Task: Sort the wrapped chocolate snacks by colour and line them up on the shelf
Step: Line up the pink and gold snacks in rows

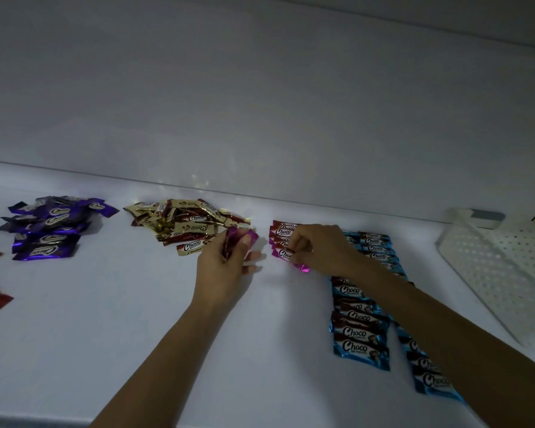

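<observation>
Blue rows [360, 332] nearest; left hand [226, 267] grips pink snacks [234, 239]; right hand [318, 246] pinches pink-row snack [282, 254].

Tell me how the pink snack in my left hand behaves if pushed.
Probably light: the pink foil-wrapped chocolate snack looks thin in the left hand. Its glossy wrapper likely slides on the white shelf. Flat, so unlikely to roll.
</observation>
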Motion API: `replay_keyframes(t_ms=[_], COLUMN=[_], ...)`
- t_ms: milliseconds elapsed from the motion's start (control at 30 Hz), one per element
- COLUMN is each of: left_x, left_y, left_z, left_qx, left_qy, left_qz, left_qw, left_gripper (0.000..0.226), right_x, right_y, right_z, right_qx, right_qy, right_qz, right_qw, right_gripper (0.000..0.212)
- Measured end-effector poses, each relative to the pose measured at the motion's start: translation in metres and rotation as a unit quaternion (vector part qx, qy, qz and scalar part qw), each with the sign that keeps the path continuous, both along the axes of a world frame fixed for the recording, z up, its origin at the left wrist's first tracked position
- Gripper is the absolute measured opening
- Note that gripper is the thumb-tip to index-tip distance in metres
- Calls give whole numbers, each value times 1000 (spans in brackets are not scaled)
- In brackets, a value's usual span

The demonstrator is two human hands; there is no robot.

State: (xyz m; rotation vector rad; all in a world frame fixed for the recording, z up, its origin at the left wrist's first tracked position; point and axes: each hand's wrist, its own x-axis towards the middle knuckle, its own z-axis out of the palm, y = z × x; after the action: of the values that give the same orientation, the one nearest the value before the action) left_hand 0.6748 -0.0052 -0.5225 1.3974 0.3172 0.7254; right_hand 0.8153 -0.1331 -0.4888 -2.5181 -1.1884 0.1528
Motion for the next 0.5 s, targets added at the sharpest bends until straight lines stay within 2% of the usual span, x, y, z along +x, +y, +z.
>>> replay_keyframes(t_ms=[133, 233, 267, 333, 400, 500], left_x=[-1, 0, 0, 0, -1, -3], left_y=[0, 2, 2, 2, 1, 0], left_z=[-1, -1, -1, 0, 2, 4], left_qx=[83, 66, 62, 74, 99, 65], left_qy=[2, -5, -8, -7, 0, -3], left_qz=[20, 16, 15, 9, 2, -8], left_qw=[996, 998, 998, 997, 995, 998], left_gripper=[12, 7, 9, 11, 13, 14], right_x=[6, 6, 1, -17, -30, -35], right_y=[6, 5, 6, 9, 14, 13], right_z=[-6, -8, -7, 0, 3, 3], right_qx=[4, 62, 112, 216, 245, 266], right_qy=[-69, -94, -61, 111, 254, 309], right_qz=[-16, -28, -24, 1, 34, -7], right_qw=[997, 993, 992, 970, 935, 913], right_gripper=[13, 13, 16, 22, 22, 11])
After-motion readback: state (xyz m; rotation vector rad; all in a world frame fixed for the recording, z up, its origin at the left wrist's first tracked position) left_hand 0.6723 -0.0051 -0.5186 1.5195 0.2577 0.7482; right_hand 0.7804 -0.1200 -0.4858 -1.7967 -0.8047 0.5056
